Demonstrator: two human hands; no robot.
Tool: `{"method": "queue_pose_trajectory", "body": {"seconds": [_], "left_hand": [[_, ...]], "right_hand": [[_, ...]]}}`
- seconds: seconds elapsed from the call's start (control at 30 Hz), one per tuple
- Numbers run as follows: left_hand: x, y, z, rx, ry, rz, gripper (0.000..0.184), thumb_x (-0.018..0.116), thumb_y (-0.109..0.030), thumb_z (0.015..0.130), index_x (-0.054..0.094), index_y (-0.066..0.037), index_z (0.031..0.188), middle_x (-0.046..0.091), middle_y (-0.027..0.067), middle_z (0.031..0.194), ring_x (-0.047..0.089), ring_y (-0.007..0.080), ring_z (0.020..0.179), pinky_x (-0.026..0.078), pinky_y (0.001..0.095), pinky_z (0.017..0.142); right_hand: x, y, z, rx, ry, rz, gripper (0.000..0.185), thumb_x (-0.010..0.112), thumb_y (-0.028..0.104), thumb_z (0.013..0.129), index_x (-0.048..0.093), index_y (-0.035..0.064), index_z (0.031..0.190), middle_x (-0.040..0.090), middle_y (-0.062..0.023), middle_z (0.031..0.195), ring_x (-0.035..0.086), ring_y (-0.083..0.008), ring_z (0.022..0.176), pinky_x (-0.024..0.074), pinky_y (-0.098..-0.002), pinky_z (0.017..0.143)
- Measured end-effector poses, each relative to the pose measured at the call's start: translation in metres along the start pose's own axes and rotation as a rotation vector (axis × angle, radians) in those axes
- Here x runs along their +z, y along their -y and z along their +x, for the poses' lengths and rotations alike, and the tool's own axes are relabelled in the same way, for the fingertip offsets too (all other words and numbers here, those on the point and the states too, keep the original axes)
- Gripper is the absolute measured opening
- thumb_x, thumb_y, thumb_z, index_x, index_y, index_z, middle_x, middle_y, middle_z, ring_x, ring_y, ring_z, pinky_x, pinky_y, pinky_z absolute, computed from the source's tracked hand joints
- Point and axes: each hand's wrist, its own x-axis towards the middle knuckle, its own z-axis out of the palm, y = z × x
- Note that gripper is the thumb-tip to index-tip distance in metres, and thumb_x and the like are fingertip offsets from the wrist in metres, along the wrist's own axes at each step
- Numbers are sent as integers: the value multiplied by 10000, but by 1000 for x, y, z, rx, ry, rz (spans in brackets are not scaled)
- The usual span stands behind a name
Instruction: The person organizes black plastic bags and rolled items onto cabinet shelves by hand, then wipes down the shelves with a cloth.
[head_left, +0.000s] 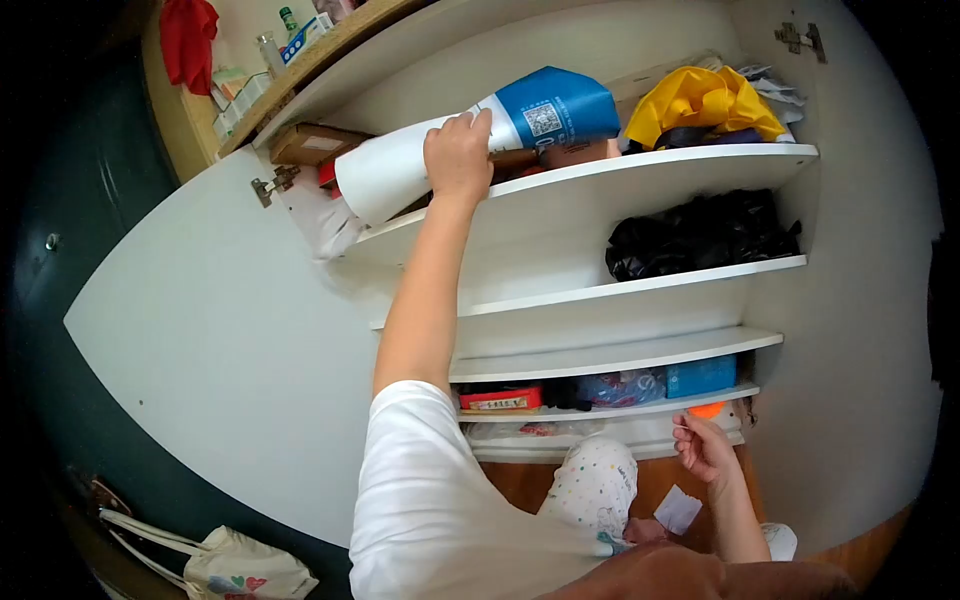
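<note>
My left hand is closed on a large white and blue roll, which lies slanted across the upper shelf. A printed square code shows on the roll's blue end. Lower right, my right hand has its fingers pinched together around something small and pale that I cannot make out. Just above those fingers is a bright orange object, partly hidden at the bottom shelf. A yellow bag sits on the upper shelf, right of the roll.
The cabinet's middle shelf holds a black plastic bag. Lower down are a red box and a blue box. An open white door stands at left, with a cloth bag below. A paper piece lies low.
</note>
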Motion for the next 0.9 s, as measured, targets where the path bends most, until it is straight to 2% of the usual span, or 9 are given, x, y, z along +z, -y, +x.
{"method": "queue_pose_trajectory", "body": {"seconds": [0.1,0.37,0.43,0.57,0.63,0.7,0.73,0.83,0.9], "left_hand": [[7,1,5,-38,49,-92,407,684,-56,581,598,-117,973,630,70,892,587,265,820,442,373,680],[9,19,9,-5,93,-85,414,721,-128,577,612,-123,976,642,73,880,595,250,828,448,364,687],[-10,11,12,59,-114,-67,394,644,-11,562,603,-121,938,623,45,836,583,222,826,416,360,689],[-94,-19,-6,-8,-203,-131,472,625,10,571,589,-107,1027,624,62,988,576,213,923,414,345,707],[-135,-43,-27,-2,-139,-187,515,615,31,542,590,-83,1044,629,87,990,597,235,892,429,333,702],[-156,-68,-55,-9,-6,-285,531,609,37,522,598,-64,1043,630,111,983,607,247,868,438,321,683],[-159,-80,-68,-16,79,-338,531,606,37,514,603,-56,1037,630,122,978,610,252,858,442,315,673],[-142,-109,-81,52,272,-460,547,627,33,490,599,-45,1031,623,125,977,604,240,872,439,307,675],[-107,-121,-82,58,218,-461,559,631,31,490,588,-39,1043,614,126,987,596,239,884,436,310,679]], "right_hand": [[-19,-5,5,12,-18,-29,191,519,187,877,569,16,945,620,-52,703,561,-111,524,462,-195,437],[-37,-23,25,69,-122,1,183,503,157,879,563,5,961,619,-57,704,559,-120,532,466,-194,440],[-41,-24,23,91,-86,-28,184,501,155,879,562,3,963,617,-58,706,560,-121,533,465,-193,438],[-36,-23,16,82,-101,-32,181,498,142,879,559,-4,966,612,-59,713,559,-123,538,467,-193,438],[-31,-19,14,77,-204,-6,177,503,139,878,559,-4,967,612,-54,717,561,-114,540,472,-188,445],[-40,-19,17,70,-83,-92,230,561,224,860,583,11,942,601,-28,709,552,-78,535,448,-178,425],[-37,-18,16,98,-79,23,212,534,187,874,582,3,967,618,-46,730,573,-91,546,482,-176,474],[-42,-18,19,114,-63,15,200,509,165,885,582,4,979,622,-51,732,581,-100,550,491,-174,483],[-41,-16,20,109,-65,0,197,510,165,884,582,7,977,621,-51,732,581,-100,552,488,-173,481]]}}
